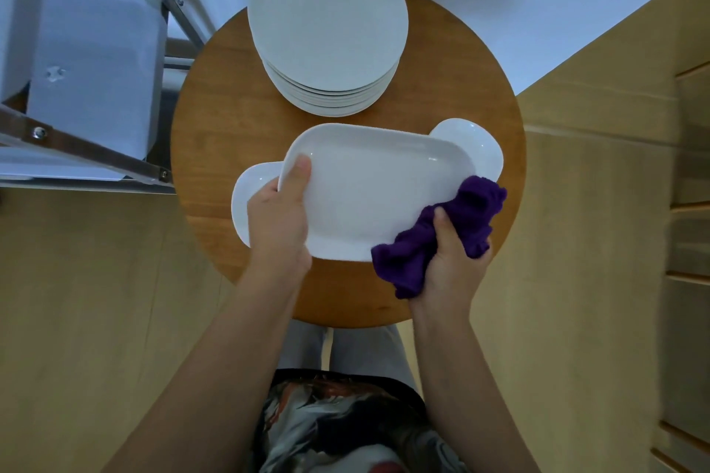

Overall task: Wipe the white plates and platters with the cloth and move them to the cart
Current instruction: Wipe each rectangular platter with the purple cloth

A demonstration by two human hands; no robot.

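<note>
The white platter [376,188] is being held above the round counter [215,119], over another platter [246,200], and could be slipping: only the left hand [278,219] is gripping its left rim, thumb on top (a glazed edge, likely slick). The right hand [449,253] is clutching the purple cloth [442,230], bunched against the right rim.

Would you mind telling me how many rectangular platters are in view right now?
2, perhaps more hidden. One platter is held by the left hand while the right hand wipes it with the cloth. A second platter lies beneath it on the table.
</note>
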